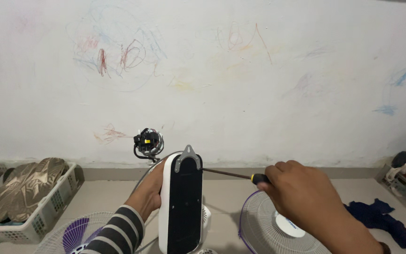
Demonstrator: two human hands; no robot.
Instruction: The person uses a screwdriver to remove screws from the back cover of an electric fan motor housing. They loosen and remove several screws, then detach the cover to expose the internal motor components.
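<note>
My left hand [149,192] wraps the upright white-and-black fan base [183,207] from behind. My right hand [306,197] fist-grips the yellow-and-black screwdriver [233,175], tip at the base's upper right edge. Best keep the shaft square, base braced.

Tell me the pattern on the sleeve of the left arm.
The sleeve has dark and light grey stripes, seen best in the head view.
</note>
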